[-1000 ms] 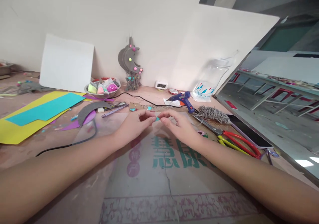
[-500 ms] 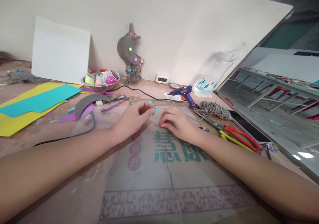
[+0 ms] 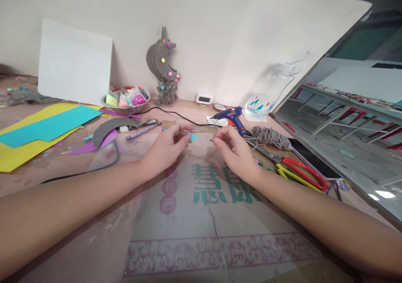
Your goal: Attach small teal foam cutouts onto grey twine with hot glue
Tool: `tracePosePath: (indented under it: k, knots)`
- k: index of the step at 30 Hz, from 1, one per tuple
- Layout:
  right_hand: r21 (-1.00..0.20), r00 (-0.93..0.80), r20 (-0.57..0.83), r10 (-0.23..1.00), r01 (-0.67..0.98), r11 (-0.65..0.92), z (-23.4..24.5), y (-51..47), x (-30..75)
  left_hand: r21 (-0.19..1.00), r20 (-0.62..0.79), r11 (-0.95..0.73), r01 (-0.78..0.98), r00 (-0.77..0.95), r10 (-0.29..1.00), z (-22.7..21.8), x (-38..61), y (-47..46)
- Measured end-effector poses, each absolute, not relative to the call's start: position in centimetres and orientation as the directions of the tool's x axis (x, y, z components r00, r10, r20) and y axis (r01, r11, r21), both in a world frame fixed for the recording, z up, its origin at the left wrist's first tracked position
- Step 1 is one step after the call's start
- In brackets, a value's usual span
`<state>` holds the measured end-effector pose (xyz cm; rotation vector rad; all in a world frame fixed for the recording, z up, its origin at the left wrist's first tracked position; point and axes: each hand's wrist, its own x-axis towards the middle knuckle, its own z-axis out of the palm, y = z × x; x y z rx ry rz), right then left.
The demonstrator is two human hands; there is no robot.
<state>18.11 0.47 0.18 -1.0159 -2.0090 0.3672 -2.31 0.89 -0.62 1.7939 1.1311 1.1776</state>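
My left hand [image 3: 171, 146] is closed in a pinch, with a small turquoise piece [image 3: 193, 137] at its fingertips; its exact shape is too small to tell. To the right, my right hand [image 3: 234, 149] also has thumb and fingertips drawn together. Whatever it pinches, perhaps a thin strand, I cannot make out. Both hands hover apart above a clear sheet over a printed board [image 3: 188, 220] with green and purple lettering.
A blue glue gun [image 3: 230, 117], grey yarn [image 3: 271, 138], red-and-yellow-handled scissors [image 3: 301, 174] and a phone [image 3: 314, 159] lie right. Left are coloured sheets [image 3: 53, 125], a grey felt crescent [image 3: 108, 128] and a bowl of clay [image 3: 127, 107]. A moon ornament [image 3: 161, 65] hangs behind.
My right hand has moved up and to the right, widening the space between my hands. My left hand has shifted slightly left with the turquoise piece.
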Motion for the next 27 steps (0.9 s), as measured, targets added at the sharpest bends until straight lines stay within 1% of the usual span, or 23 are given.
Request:
tracePosePath:
  k: [4,8,10,12,15,16,18,20,22,23,25,27]
  knots:
    - [-0.53,-0.326,0.526,0.786,0.597,0.602,0.3,0.8,18.2,0.88,0.314,-0.363,0.307,0.199,0.928,-0.3,-2.3,0.7]
    - [-0.496,-0.324,0.553,0.768,0.612,0.615,1.3,0.9,18.4,0.873,0.295,-0.345,0.345,0.19,0.936,0.3,-2.1,0.4]
    - [-0.488,-0.29,0.577,0.763,0.627,0.607,2.5,1.3,19.2,0.878,0.27,-0.323,0.354,0.192,0.944,0.6,-2.0,0.2]
    - [-0.473,-0.203,0.63,0.749,0.664,0.578,4.0,2.3,20.7,0.888,0.226,-0.288,0.359,0.204,0.952,0.8,-2.0,0.0]
    - [-0.466,0.025,0.745,0.667,0.736,0.492,6.1,4.5,24.1,0.893,0.181,-0.25,0.374,0.211,0.961,0.9,-2.1,-0.2]
    - [-0.475,0.072,0.739,0.67,0.76,0.444,6.5,5.4,25.2,0.89,0.184,-0.252,0.38,0.207,0.961,0.9,-2.1,-0.2]
    - [-0.497,0.109,0.675,0.73,0.798,0.341,6.4,6.9,27.2,0.882,0.198,-0.265,0.391,0.202,0.959,0.8,-2.1,-0.2]
    - [-0.508,0.084,0.559,0.825,0.821,0.261,5.5,8.0,28.4,0.877,0.198,-0.264,0.402,0.199,0.96,0.7,-2.1,-0.2]
    - [-0.513,-0.011,0.421,0.907,0.822,0.248,4.0,8.6,28.6,0.874,0.186,-0.254,0.414,0.196,0.963,0.6,-2.1,-0.1]
    - [-0.518,-0.053,0.371,0.927,0.817,0.254,3.3,8.7,28.5,0.872,0.181,-0.248,0.422,0.194,0.964,0.6,-2.1,0.0]
    - [-0.528,-0.12,0.321,0.939,0.8,0.283,1.9,8.9,28.0,0.864,0.188,-0.257,0.433,0.198,0.962,0.6,-2.1,0.0]
    - [-0.504,-0.148,0.319,0.936,0.81,0.299,0.9,9.0,27.5,0.858,0.205,-0.278,0.432,0.207,0.957,0.5,-2.1,0.1]
